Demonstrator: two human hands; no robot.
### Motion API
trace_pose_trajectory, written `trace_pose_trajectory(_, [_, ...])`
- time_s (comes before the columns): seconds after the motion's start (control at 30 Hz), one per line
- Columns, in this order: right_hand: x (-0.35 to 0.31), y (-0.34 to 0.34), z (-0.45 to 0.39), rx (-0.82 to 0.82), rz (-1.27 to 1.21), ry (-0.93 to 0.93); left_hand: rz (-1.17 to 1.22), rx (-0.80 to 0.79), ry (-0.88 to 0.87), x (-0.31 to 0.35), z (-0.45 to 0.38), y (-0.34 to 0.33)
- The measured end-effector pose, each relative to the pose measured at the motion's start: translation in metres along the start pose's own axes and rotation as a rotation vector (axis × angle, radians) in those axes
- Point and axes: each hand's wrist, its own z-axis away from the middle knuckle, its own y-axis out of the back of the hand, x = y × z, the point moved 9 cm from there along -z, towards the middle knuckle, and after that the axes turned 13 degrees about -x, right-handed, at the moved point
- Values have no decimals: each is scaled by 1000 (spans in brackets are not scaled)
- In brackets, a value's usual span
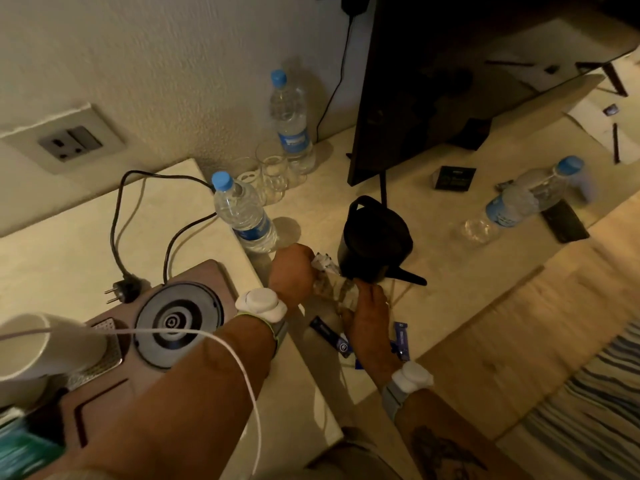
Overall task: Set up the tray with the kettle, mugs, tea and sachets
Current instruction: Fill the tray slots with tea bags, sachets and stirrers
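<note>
1. Head view, centre: left hand and right hand meeting low over the table, both on a small crinkly clear packet with white contents. Left fingers closed round its top end, right fingers pinching the lower end. Looks like a bundle of sachets being gathered or opened, though contents too blurred to name for sure.
2. Same view, just beyond the hands: black kettle standing upright on the table, spout pointing right, handle to the back, touching or nearly touching the packet. Not yet on its base.
3. Left of frame: tray on the raised ledge, carrying the round kettle base, bare and ready. Power cord trailing back, plug lying loose beside the tray, so nothing live during set-up.
4. Near left edge: white mug on its side or tilted over a perforated mat on the tray; hard to say which.
5. Under the right wrist: blue sachets scattered flat on the table, well off the tray, probably waiting to be collected.
6. Background: water bottles, glasses, dark television. No part in the job right now.
7. Judgement: early days; kettle and sachets yet to reach the tray.
</note>
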Motion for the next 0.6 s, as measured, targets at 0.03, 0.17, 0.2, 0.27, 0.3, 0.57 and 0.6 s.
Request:
trace_pose_trajectory(0.03, [-3, 3, 2, 41, 6, 21, 15, 10, 4, -1, 0, 2])
trace_pose_trajectory(0.17, [-20, 14, 7, 112, -253, 86, 170, 6, 42, -16, 10, 3])
trace_pose_trajectory(0.2, [-21, 11, 5, 76, -397, 52, 216, -4, 50, -19, 12, 1])
trace_pose_trajectory(0.27, [-23, 6, 1, 34, -630, -14, 314, -30, 56, -20, 14, -4])
trace_pose_trajectory(0.3, [-25, 5, 0, 36, -722, -29, 352, -39, 56, -19, 16, -7])
trace_pose_trajectory(0.57, [-38, -1, 7, -62, -978, -43, 660, -114, 42, -20, 42, -28])
trace_pose_trajectory(0.6, [-40, -3, 9, -62, -1012, -47, 651, -138, 30, -17, 46, -32])
